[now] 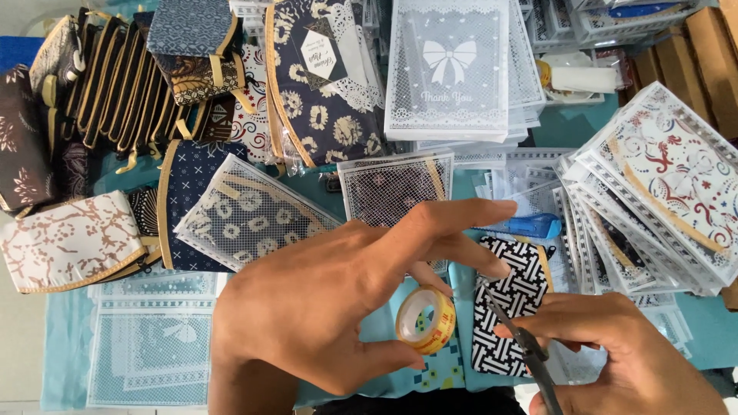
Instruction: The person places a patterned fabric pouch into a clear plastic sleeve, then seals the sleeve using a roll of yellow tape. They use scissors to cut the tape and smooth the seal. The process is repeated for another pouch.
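Tape roll in left hand

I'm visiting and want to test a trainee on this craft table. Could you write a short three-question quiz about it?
1. True or false: the left hand holds a roll of clear tape.
2. Which tool is in the right hand: A) pen, B) scissors, C) stapler?
3. What pattern has the pouch lying between the two hands?

Key: 1 true. 2 B. 3 a black-and-white woven pattern.
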